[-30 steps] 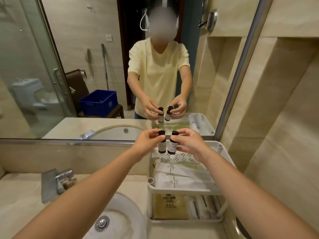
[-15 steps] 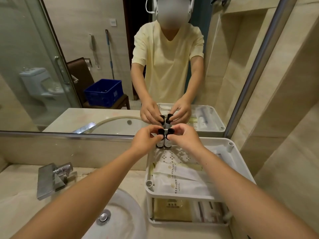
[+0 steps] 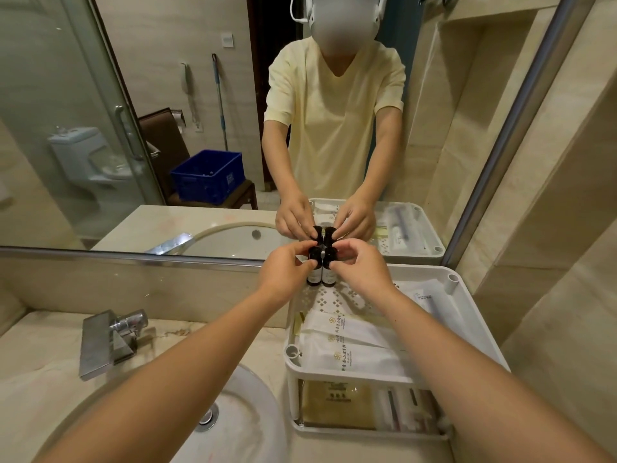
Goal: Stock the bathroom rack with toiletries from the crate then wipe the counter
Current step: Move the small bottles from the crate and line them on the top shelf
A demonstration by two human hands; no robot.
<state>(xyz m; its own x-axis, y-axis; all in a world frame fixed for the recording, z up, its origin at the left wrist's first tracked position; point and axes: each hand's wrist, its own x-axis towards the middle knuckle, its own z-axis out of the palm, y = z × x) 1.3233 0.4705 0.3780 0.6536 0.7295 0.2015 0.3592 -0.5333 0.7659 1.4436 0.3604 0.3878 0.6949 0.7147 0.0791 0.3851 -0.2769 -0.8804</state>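
The left hand (image 3: 283,272) pinches the black cap of one small dark bottle (image 3: 314,277) between thumb and curled fingers. The right hand (image 3: 364,267) pinches the cap of a second bottle (image 3: 329,278) the same way. Both bottles are upright, side by side and touching, with pale labels facing forward. They are at the back left corner of the top tier of the white rack (image 3: 474,315), just before the mirror. White sachets (image 3: 347,345) lie nearer on that tier.

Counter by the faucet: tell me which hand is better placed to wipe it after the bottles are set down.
Probably left. The left hand, pinching the left bottle, reaches over the sink and counter beside the faucet; the right hand, on the right bottle, reaches over the rack.
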